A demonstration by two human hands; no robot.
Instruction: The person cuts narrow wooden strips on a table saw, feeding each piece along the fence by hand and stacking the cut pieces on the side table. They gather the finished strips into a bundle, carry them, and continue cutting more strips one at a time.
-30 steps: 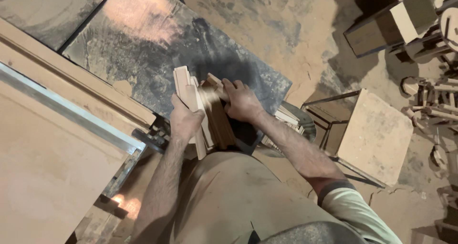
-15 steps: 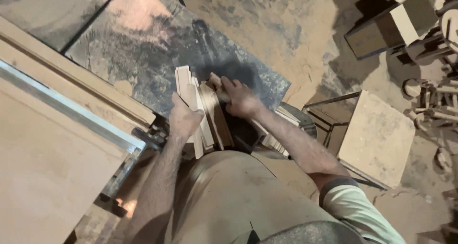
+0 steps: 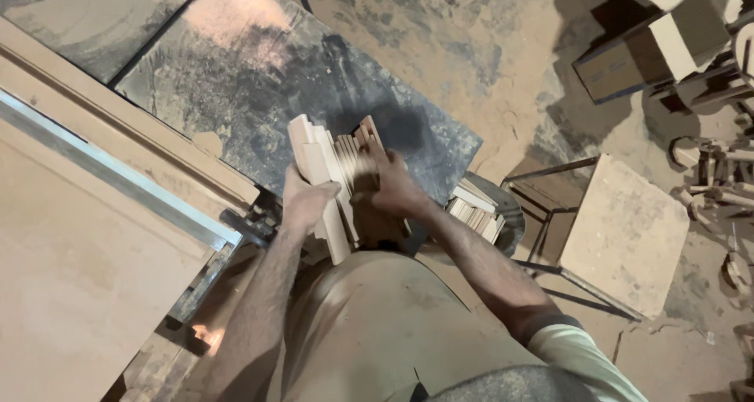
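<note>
Holding a stack of flat wooden pieces (image 3: 334, 178) upright against the body, over the near edge of the dark dusty table (image 3: 236, 96), the left hand (image 3: 305, 200) clasps its outer face as it did a second ago. The right hand (image 3: 390, 188) has slid from the stack's top to its right side, fingers curled around the pieces. More cut pieces (image 3: 473, 208) lie just right.

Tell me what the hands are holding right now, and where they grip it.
A stack of wood pieces, on edge. Left hand clamps its left face, right hand its right side.
</note>
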